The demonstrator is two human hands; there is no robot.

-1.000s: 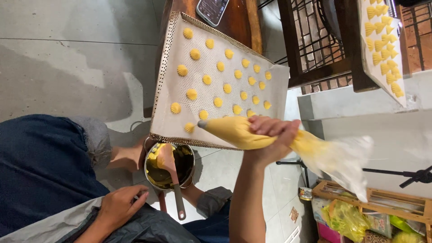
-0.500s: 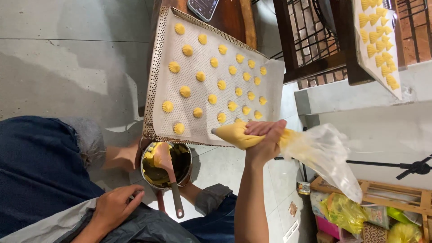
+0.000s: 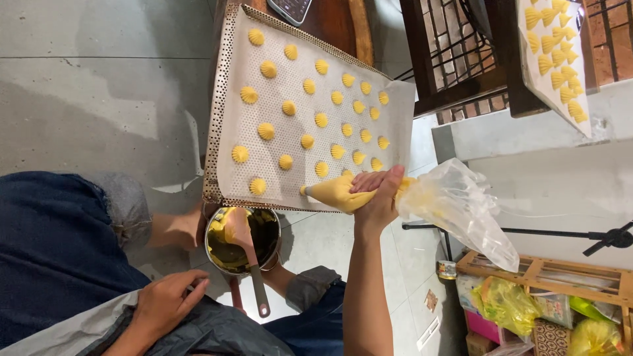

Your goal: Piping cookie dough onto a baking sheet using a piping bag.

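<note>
Piping is well advanced: the right hand (image 3: 376,198) is closed around the piping bag (image 3: 395,194), grip pressed tight on its filled yellow body, nozzle resting at the near edge of the tray (image 3: 221,132). Beyond the grip, rows of yellow dough swirls (image 3: 306,86) already cover most of the lined tray. Unfilled liner shows only in the strip just ahead of the nozzle and at the corner beside the grip. The bag is judged still part full, slack plastic trailing behind the grip. The left hand (image 3: 165,303) lies on the person's lap, well apart from the grip, fingers loosely curled, holding nothing. A pot (image 3: 242,240) with spatula and yellow dough sits below the tray. A second filled tray (image 3: 554,59) stands far beyond.
</note>
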